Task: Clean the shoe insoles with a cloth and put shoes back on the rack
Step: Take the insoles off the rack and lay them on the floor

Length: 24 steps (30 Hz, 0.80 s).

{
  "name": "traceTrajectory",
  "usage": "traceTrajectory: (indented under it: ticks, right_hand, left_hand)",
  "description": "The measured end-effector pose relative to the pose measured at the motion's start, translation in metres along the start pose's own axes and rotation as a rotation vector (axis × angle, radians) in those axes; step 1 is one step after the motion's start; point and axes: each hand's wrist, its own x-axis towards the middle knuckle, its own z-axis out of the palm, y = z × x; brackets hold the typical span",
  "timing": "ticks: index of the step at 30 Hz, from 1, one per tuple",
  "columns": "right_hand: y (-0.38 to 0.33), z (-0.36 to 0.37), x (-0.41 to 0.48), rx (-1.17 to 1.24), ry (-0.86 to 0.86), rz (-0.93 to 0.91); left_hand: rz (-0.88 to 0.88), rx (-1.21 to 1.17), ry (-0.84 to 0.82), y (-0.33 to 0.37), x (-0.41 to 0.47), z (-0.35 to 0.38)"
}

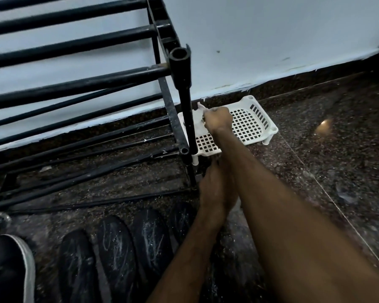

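The black shoe rack point(74, 86) stands left of both hands' fingers, its front post just beside them. A white slotted tray point(253, 122) lies under and to the right of the right hand point(219, 120), whose fingers curl round a white cloth point(198, 123). Four dark insoles point(116, 248) lie on the floor, nearer the person than the left hand point(216, 189); I cannot tell how its fingers are set.

Black rack point(185, 88), white gridded tray point(271, 129), dark speckled floor point(315, 171)
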Motion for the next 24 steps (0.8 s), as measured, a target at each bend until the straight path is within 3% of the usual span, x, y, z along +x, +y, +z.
traceTrajectory:
  ticks: [12, 17, 21, 24]
  right_hand:
    - [0.018, 0.006, -0.05, -0.314, -0.14, -0.121]
    - [0.013, 0.009, -0.037, 0.033, 0.032, -0.015]
    - [0.001, -0.003, -0.035, 0.279, 0.086, 0.038]
    - [-0.004, -0.02, -0.045, 0.603, 0.095, 0.139]
  left_hand:
    - [-0.001, -0.047, -0.062, -0.05, -0.035, -0.019]
    - [0.01, -0.104, -0.074, -0.05, -0.029, -0.02]
    - [0.021, -0.133, -0.087, -0.049, -0.028, -0.015]
    - [0.002, -0.21, -0.081, -0.046, -0.033, -0.015]
